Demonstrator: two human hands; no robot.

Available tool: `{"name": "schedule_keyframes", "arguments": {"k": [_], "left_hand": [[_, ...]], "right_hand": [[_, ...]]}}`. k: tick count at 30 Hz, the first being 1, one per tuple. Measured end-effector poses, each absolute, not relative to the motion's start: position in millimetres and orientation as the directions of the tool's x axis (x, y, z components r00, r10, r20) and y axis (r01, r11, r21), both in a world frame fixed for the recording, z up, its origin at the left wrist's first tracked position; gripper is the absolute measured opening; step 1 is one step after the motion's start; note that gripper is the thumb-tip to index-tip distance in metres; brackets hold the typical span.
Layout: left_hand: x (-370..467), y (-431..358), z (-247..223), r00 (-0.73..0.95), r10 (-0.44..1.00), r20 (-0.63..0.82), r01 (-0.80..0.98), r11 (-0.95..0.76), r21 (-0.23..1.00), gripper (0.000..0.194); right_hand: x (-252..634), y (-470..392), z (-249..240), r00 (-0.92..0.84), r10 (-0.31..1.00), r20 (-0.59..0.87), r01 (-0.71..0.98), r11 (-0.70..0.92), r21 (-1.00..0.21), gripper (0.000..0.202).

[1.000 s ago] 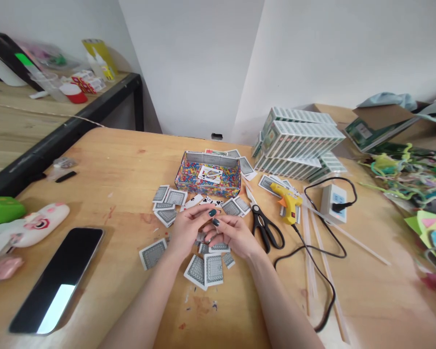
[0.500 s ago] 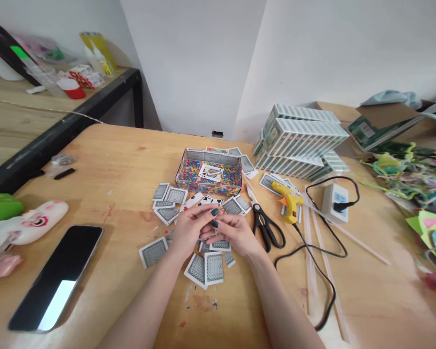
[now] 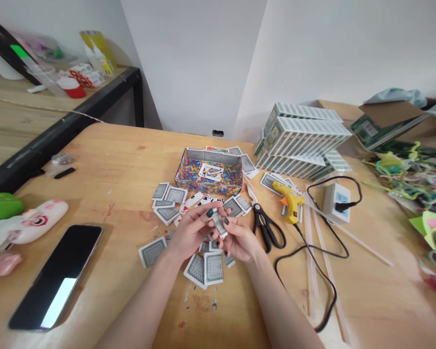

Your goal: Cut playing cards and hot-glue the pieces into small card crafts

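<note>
Between my two hands is a small folded playing card (image 3: pixel 219 224), its grey patterned back facing up. My left hand (image 3: pixel 192 225) pinches its upper left side with thumb and fingers. On its right side, my right hand (image 3: pixel 240 237) grips it the same way. Beyond them stands an open box (image 3: pixel 209 186) with a colourful speckled lining, a playing card (image 3: pixel 210 172) lying inside. Around and under my hands lie cut playing cards (image 3: pixel 213 269), most face down. Black-handled scissors (image 3: pixel 263 225) rest open to the right of my right hand.
A yellow hot glue gun (image 3: pixel 292 201) and clear glue sticks (image 3: pixel 321 257) lie at right, the cable running to a white power block (image 3: pixel 336 203). Stacked card packs (image 3: pixel 305 140) stand behind. A phone (image 3: pixel 56 276) and a white painted object (image 3: pixel 43 220) are at left.
My hands have turned and parted slightly, so the folded card between them now shows its patterned back. The things on the table have stayed in place.
</note>
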State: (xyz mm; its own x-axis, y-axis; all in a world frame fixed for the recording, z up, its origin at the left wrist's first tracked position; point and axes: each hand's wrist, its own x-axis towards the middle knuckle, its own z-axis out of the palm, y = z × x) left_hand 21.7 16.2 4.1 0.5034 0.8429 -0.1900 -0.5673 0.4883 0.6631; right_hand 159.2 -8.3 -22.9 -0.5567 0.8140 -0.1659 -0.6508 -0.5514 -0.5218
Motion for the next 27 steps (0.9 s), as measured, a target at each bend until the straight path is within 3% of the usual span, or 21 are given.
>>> {"name": "schedule_keyframes", "arguments": {"k": [4,15,27], "left_hand": [[19,16,1,0.574,0.805,-0.151,-0.592,0.536,0.602,0.030],[14,14,2,0.660,0.732,-0.171,-0.496,0.595,0.632,0.034],[17,19,-6,0.624,0.736,-0.263,-0.454,0.614,0.646,0.026]], "right_hand": [[159,-10,-27,-0.618,0.777,-0.120,-0.657,-0.594,-0.465,0.027],[159,-11,-31,-0.651,0.745,-0.145,-0.578,-0.610,-0.542,0.039],[151,-10,-22,-0.533,0.806,-0.257,-0.587,-0.571,-0.573,0.020]]}}
